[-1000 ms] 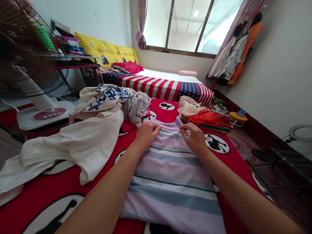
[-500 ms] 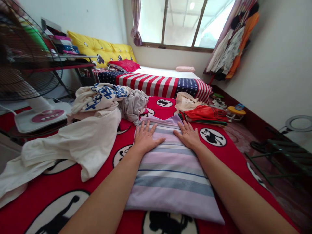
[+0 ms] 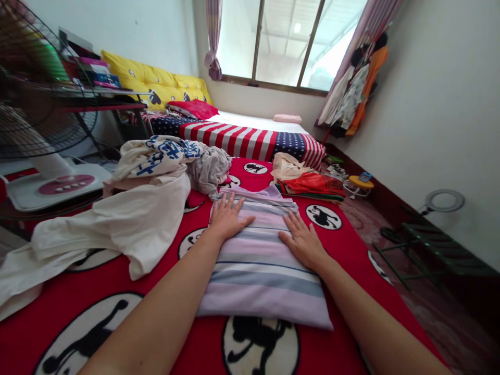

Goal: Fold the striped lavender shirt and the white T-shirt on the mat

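A folded shirt (image 3: pixel 265 281) with lilac, grey and white stripes lies flat on a red blanket (image 3: pixel 167 323) with round black-and-white figures. Its collar end points away from me. My left hand (image 3: pixel 226 219) rests palm down on the shirt's upper left edge, fingers spread. On the right edge, a little nearer to me, my right hand (image 3: pixel 302 239) lies flat with its fingers apart. Neither hand grips the cloth.
Loose white clothes (image 3: pixel 117 219) and a grey garment (image 3: pixel 211 169) are heaped on the left. Folded clothes (image 3: pixel 312 183) lie at the far right. A fan (image 3: pixel 66 182) stands left, a green folding chair (image 3: pixel 433 245) right, and a flag-patterned bed (image 3: pixel 234 136) behind.
My right hand has slid down the shirt's right edge towards me. My left hand stays near the upper left edge. The view has shifted slightly.
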`<state>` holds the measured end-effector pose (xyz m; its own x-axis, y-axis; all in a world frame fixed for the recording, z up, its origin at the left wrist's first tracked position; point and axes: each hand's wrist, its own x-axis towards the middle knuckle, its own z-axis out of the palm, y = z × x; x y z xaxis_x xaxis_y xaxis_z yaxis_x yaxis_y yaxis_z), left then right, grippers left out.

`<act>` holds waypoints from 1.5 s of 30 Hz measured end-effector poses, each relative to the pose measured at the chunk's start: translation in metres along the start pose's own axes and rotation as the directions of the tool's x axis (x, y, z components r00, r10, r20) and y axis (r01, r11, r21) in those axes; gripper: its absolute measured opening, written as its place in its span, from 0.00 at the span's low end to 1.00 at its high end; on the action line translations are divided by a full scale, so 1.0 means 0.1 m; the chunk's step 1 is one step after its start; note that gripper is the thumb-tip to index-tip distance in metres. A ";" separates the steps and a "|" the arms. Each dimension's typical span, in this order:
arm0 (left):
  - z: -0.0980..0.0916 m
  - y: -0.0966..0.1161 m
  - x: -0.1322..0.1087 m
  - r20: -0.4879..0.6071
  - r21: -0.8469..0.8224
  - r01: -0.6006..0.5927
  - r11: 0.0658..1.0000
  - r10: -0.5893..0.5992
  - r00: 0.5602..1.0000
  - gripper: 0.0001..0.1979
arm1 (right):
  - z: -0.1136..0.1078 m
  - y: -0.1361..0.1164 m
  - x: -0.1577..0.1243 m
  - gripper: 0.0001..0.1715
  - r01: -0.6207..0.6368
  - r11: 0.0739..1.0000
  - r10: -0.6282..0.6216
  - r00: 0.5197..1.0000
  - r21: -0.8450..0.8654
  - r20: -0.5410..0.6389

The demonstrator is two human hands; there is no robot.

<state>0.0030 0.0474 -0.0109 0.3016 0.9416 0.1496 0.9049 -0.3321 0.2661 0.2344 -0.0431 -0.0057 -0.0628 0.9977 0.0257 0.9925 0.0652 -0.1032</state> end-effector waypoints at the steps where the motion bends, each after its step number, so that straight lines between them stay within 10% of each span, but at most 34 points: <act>1: 0.00 0.00 0.00 0.001 -0.001 0.000 1.000 0.000 1.000 0.42 | 0.02 0.05 0.00 0.39 -0.032 0.999 0.032 0.999 -0.007 0.001; 9: -0.24 0.03 -0.07 0.083 -0.001 -0.039 0.999 0.039 0.996 0.40 | -0.22 -0.10 -0.17 0.43 -0.028 0.989 0.013 0.995 -0.142 -0.102; 15: -0.40 0.14 -0.81 0.050 -0.060 -0.454 0.889 0.457 0.888 0.34 | -0.16 -0.20 -0.73 0.39 0.350 0.936 -0.352 0.931 -0.035 -0.093; 20: -0.32 0.03 -1.13 0.168 -0.050 -0.470 0.881 0.471 0.866 0.34 | -0.03 -0.08 -0.87 0.38 0.340 0.935 -0.339 0.940 0.102 -0.027; 23: -0.44 0.12 -0.92 0.162 -0.094 -0.478 0.873 0.487 0.858 0.29 | -0.13 0.00 -0.69 0.27 0.317 0.905 -0.287 0.947 0.284 -0.143; 28: -0.39 0.55 -0.41 -0.047 -0.103 -0.382 0.919 0.379 0.924 0.22 | -0.22 0.25 -0.01 0.14 0.041 0.886 0.154 0.913 0.462 -0.377; 35: 0.14 0.71 -0.30 0.019 -0.064 -0.332 0.941 0.333 0.943 0.33 | -0.08 0.57 0.69 0.14 -0.174 0.847 0.378 0.861 0.502 -0.340; 45: 0.16 0.70 -0.35 -0.030 -0.093 -0.336 0.937 0.334 0.942 0.33 | -0.11 0.43 0.89 0.14 -0.061 0.623 0.407 0.877 0.780 -0.257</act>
<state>0.0605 -0.0084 -0.0125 0.5777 0.7742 0.2585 0.7193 -0.6326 0.2873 0.2722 0.0485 0.0028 0.3757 0.8962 0.2358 0.5402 -0.0051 -0.8415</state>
